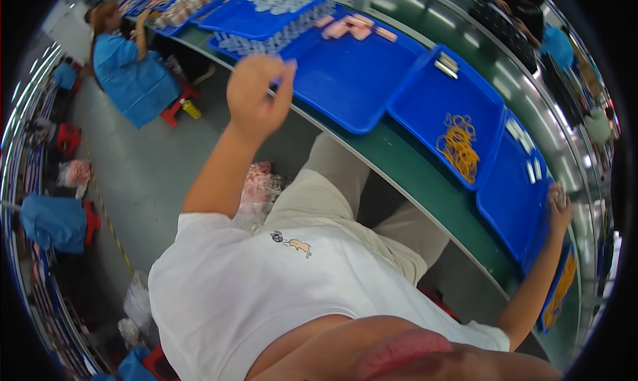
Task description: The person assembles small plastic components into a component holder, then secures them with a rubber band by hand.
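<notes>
My left hand (260, 95) is raised over the near left edge of a large blue tray (345, 82). Its fingers are curled in and slightly blurred; whether anything small is pinched in them is hidden. Pink pieces (359, 27) lie along that tray's far edge. On the right, my right hand (559, 207) rests at the edge of another blue tray (508, 205), fingers bent around something whitish that I cannot make out. Short white-and-silver tubes (522, 136) lie in this tray. Between the two stands a blue tray (432, 108) with yellow rubber bands (460, 147) and silver tubes (446, 65).
Stacked blue trays (246, 22) of clear plastic parts stand at the back left. The green bench (392, 158) curves along its metal edge. A person in a blue apron (129, 68) sits at the left; another person (522, 8) works across the bench. Bagged pink pieces (256, 188) sit below.
</notes>
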`<control>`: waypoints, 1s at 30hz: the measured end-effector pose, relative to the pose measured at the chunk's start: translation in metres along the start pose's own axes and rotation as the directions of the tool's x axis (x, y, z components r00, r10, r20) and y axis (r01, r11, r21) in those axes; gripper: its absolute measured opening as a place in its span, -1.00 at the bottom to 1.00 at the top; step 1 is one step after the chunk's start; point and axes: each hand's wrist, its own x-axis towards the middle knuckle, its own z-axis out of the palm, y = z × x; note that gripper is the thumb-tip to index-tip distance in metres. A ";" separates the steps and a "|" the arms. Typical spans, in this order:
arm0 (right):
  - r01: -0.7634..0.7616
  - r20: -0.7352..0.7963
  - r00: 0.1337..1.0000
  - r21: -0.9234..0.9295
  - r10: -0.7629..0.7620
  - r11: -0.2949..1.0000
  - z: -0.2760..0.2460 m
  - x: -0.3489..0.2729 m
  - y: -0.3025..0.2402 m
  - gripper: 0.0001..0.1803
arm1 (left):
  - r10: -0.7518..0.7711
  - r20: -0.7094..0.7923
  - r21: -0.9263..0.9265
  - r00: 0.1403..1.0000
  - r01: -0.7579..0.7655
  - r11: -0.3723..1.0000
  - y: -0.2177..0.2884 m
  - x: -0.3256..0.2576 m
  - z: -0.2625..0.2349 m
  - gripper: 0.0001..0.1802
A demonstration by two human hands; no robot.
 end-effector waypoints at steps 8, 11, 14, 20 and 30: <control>-0.241 -0.103 0.955 0.273 0.277 0.931 -0.007 -0.040 -0.084 -0.34 | -0.718 0.590 0.644 0.370 0.320 0.694 -0.208 0.085 0.011 -0.51; -0.191 -0.095 0.970 0.271 0.224 0.944 0.008 -0.047 -0.130 -0.42 | -0.673 0.596 0.625 0.438 0.273 0.731 -0.283 0.047 0.026 -0.54; -0.105 -0.079 0.988 0.309 0.135 0.945 0.014 -0.068 -0.164 -0.48 | -0.517 0.659 0.523 0.546 0.161 0.837 -0.279 0.045 0.061 -0.52; 0.154 -0.011 0.988 -0.035 -0.155 0.987 0.053 -0.065 -0.239 -0.64 | -0.662 0.629 0.498 0.407 0.444 0.745 -0.304 0.050 0.052 -0.46; 0.254 0.383 0.924 -0.595 -0.008 0.762 0.117 -0.004 -0.183 -0.57 | -0.672 0.701 0.053 0.240 0.922 0.384 -0.354 0.037 0.020 -0.54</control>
